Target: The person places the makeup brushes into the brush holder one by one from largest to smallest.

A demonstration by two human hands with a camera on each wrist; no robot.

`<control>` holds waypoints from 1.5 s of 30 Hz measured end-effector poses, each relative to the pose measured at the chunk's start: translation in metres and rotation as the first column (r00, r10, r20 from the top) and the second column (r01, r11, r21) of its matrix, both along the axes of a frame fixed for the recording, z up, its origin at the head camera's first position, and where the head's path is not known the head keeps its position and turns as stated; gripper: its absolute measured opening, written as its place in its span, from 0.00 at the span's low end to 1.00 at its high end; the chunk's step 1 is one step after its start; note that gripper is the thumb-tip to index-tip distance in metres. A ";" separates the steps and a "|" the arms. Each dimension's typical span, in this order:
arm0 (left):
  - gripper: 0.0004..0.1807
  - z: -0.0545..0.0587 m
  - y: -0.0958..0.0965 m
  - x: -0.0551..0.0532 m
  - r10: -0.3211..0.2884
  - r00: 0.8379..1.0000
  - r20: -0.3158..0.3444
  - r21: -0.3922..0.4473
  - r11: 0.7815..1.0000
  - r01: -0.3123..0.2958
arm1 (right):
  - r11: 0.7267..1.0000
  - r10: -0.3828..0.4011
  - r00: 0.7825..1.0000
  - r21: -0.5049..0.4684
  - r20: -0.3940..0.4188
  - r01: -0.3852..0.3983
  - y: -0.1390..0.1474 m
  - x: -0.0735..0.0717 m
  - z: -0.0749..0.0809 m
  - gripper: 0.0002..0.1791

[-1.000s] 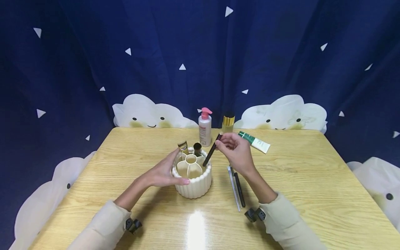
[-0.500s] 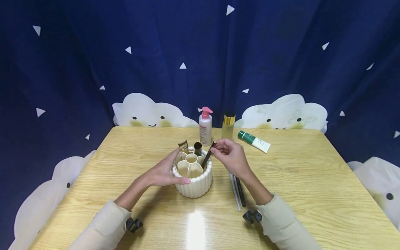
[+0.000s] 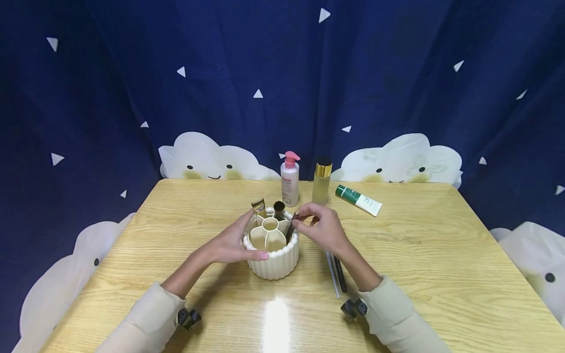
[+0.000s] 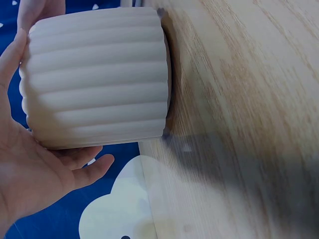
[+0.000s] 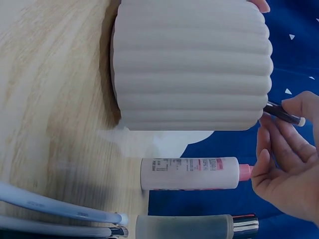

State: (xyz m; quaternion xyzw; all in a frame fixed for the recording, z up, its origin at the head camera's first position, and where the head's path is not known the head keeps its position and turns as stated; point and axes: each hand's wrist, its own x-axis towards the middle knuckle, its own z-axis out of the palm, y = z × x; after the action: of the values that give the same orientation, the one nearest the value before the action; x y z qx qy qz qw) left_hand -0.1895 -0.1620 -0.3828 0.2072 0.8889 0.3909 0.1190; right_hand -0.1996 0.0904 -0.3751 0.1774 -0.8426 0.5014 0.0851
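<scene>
Dark and glossy, a slim pen-like stick with a pale tip (image 5: 280,112) slants into a petal-shaped compartment of the cream, ribbed, round holder with a beaded rim (image 3: 274,264), its lower end hidden; the right hand (image 3: 324,229) pinches its top. The left hand (image 3: 233,242) clasps the holder, fingers partly out of sight behind it, on the pale wooden surface (image 3: 423,269). The right wrist hides one end of a slim black stick (image 3: 341,277)

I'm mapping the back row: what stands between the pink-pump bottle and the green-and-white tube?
The gold-capped bottle stands between them, as the head view shows.
</scene>
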 end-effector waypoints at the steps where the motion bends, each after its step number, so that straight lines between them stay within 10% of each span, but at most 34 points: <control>1: 0.67 0.000 0.000 0.000 -0.004 1.000 -0.005 0.005 1.000 0.004 | 1.000 -0.005 1.000 0.015 0.000 0.005 0.000 0.000 -0.001 0.05; 45: 0.67 0.000 0.000 0.000 -0.001 1.000 -0.013 -0.007 1.000 0.001 | 0.997 0.049 0.999 0.055 0.000 -0.049 0.019 0.002 0.001 0.06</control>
State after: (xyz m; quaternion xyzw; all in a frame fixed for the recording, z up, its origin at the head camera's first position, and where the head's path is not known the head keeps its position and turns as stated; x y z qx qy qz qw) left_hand -0.1891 -0.1622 -0.3830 0.2099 0.8909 0.3863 0.1140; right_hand -0.1973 0.1090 -0.3737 0.2008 -0.8514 0.4796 0.0684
